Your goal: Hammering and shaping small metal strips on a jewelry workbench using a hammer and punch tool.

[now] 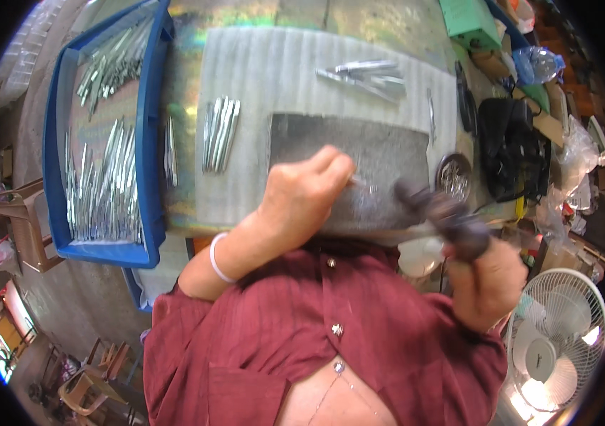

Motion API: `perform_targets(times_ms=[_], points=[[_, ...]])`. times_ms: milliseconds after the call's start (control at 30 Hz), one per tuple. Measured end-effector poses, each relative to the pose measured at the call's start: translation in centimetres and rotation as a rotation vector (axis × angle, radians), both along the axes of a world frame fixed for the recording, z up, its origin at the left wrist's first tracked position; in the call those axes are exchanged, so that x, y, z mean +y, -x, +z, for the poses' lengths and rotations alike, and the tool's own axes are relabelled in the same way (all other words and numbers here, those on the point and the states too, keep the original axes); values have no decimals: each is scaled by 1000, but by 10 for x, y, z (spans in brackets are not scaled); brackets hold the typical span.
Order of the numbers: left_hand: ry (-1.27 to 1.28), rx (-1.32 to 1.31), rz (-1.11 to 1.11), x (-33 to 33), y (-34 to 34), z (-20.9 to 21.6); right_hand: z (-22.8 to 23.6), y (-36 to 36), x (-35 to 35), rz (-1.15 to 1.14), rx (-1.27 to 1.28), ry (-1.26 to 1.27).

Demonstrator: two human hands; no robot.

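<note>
My left hand (304,190) is pinched closed above a dark grey mat (388,142). A small, thin, light-coloured piece (354,181) sticks out from its fingertips; its kind cannot be made out. My right hand (491,280) grips a dark handheld tool (459,228), smeared by motion, whose narrower end points toward the left hand and over the mat's right side. A faint shiny patch of small bits lies on the mat between the two. Just beyond the tool stands a round dark dish (464,160) of small metal pieces.
Slim metal pieces (221,135) lie in a row on a white foam sheet (260,71), with another pile (370,77) at its far side. A blue tray (148,135) at left holds many more. At right are a black bag (512,145), a plastic bottle (538,65) and a fan (558,341).
</note>
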State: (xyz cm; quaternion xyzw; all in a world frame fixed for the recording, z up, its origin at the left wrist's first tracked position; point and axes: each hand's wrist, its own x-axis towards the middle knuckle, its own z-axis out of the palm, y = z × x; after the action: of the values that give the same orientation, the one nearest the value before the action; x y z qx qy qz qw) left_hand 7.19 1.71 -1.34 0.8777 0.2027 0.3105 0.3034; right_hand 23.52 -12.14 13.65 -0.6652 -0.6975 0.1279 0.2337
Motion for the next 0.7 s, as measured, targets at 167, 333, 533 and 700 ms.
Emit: perform_targets(times_ms=[167,333,533,700], points=[[887,-261,-76,4,17,11,-45,-3,2,-215,91,-74],[1558,-610,-158,16,26,26,-100,-13,17,-280,73,-6],[1668,-671,-189,17,25,25,-126,-5,22,-281,-109,49],[1653,-648,-188,21,23,21,-117,-9,24,-231,-99,118]])
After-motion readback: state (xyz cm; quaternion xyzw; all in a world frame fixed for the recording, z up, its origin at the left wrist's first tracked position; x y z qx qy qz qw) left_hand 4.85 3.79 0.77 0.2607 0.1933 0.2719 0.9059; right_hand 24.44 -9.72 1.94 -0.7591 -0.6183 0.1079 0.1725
